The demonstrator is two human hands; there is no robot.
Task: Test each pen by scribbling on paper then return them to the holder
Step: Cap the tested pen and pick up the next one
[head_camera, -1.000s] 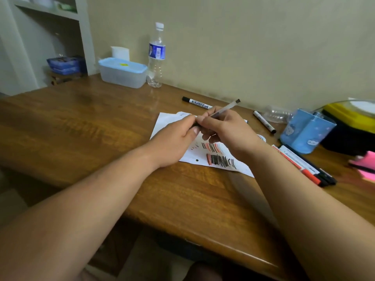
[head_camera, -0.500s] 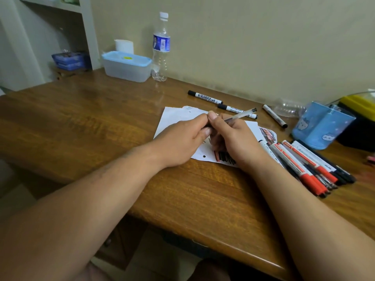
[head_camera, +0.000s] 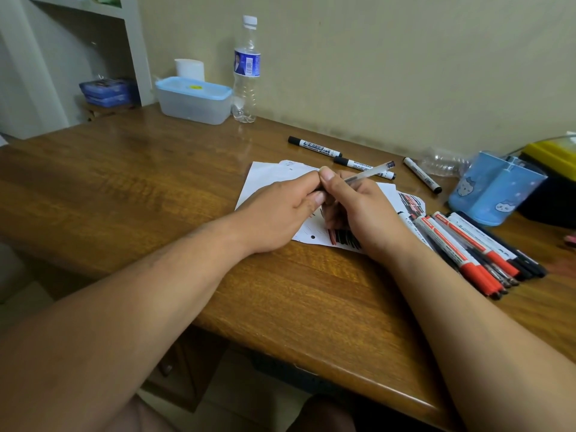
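Gripping pen (head_camera: 369,172) in curled right hand (head_camera: 366,215) fingers | pinching its lower end with left hand (head_camera: 279,215) | over paper (head_camera: 265,177) | holder (head_camera: 495,190) at 3 o'clock

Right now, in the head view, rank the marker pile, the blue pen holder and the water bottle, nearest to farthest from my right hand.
1. Marker pile, just right of the right hand.
2. Blue pen holder, farther right, near the wall.
3. Water bottle, far back left by the wall.
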